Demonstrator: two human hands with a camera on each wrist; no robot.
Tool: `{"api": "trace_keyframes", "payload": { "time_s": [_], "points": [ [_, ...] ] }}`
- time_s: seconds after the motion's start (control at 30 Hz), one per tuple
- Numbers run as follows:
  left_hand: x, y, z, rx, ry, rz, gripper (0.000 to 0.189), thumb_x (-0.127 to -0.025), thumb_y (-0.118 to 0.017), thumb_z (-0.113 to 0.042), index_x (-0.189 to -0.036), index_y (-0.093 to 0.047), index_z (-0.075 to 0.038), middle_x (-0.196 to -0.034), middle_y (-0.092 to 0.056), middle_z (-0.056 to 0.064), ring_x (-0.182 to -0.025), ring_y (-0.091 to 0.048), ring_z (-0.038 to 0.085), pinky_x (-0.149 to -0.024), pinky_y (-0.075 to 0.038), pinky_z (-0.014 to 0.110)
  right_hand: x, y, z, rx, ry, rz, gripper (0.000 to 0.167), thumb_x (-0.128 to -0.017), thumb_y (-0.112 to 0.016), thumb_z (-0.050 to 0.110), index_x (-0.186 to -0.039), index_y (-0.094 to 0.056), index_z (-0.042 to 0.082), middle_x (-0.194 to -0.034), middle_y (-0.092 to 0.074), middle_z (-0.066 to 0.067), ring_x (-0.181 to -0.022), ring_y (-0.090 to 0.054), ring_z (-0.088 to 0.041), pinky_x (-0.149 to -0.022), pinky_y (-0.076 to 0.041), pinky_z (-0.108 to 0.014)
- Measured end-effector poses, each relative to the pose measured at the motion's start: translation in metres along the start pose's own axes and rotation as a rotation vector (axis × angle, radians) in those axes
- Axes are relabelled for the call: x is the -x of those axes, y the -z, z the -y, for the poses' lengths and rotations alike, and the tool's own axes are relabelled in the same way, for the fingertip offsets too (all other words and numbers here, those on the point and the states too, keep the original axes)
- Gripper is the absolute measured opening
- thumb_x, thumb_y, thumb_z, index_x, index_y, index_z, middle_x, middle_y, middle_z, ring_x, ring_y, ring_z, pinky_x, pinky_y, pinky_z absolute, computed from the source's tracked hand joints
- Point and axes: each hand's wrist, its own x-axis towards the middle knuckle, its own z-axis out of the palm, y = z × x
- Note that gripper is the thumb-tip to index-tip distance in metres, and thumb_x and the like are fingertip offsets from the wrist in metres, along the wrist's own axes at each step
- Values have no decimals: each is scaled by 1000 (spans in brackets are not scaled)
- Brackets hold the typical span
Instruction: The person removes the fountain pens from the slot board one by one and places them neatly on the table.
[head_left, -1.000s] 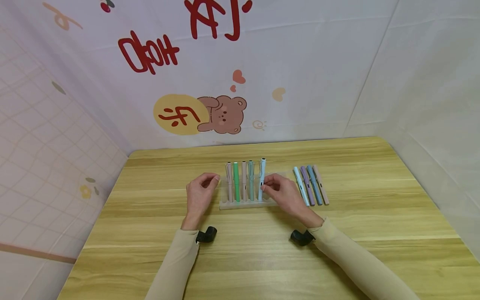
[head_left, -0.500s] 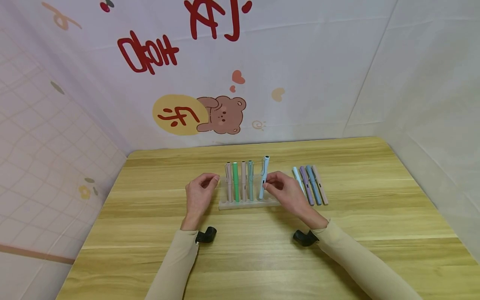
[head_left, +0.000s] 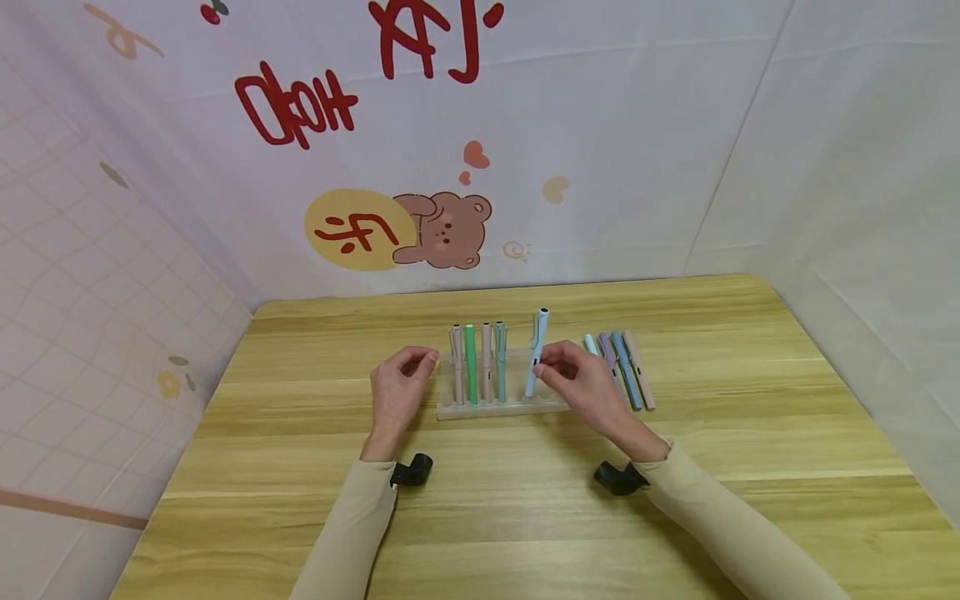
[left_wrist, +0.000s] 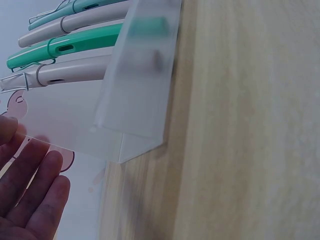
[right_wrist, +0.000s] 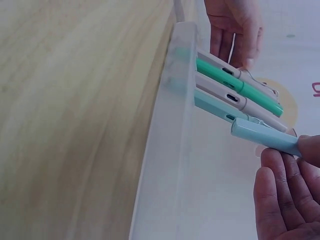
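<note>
A frosted clear pen stand [head_left: 480, 412] stands on the table with a row of upright pens in its left part: a pinkish-beige pen [head_left: 458, 375], a green pen [head_left: 472, 375], another beige pen [head_left: 487, 375] and a teal pen [head_left: 501, 375]. My left hand [head_left: 398, 392] pinches the left edge of the stand's back panel [left_wrist: 65, 120] between thumb and fingertips. In my right hand [head_left: 588, 387], thumb and fingers pinch a light blue pen [head_left: 537, 354], slightly tilted. The right wrist view shows its lower end [right_wrist: 255, 134] raised clear of the stand's base.
Right of the stand, several pens lie side by side on the wooden table [head_left: 480, 517]: a pale blue one [head_left: 591, 343], partly behind my right hand, a purple one [head_left: 606, 346], a blue one [head_left: 627, 371] and a beige one [head_left: 640, 371]. A printed cloth wall [head_left: 600, 125] rises behind.
My right hand has lifted the light blue pen up from the stand and carried it to the right, beyond the teal pen. The left hand keeps its place at the stand's left edge.
</note>
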Motion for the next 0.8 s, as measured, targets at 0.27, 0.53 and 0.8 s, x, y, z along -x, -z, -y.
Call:
{"api": "trace_keyframes", "payload": {
  "time_s": [0.27, 0.53, 0.8],
  "points": [
    [1, 0, 0, 8, -3, 4, 16, -98, -73, -20, -101, -80, -7, -97, -78, 7, -84, -72, 20, -77, -54, 32, 2, 10, 3, -24, -12, 4, 19, -99, -72, 12, -113, -68, 0, -103, -72, -10, -92, -70, -21, -80, -55, -23],
    [0, -1, -2, 1, -6, -3, 15, -98, -73, -19, -100, -80, -6, -97, -78, 7, -84, -71, 20, -76, -53, 28, 2, 20, 3, -24, -3, -34, 18, -98, -72, 8, -112, -68, -2, -102, -72, -12, -88, -69, -18, -78, -55, -21],
    [0, -1, -2, -2, -7, -7, 15, -97, -74, -20, -99, -80, -7, -96, -78, 7, -83, -71, 20, -77, -54, 32, 5, 32, 4, -10, -17, -44, 20, -99, -72, 11, -113, -69, -1, -104, -72, -12, -92, -70, -22, -80, -54, -20]
  ]
}}
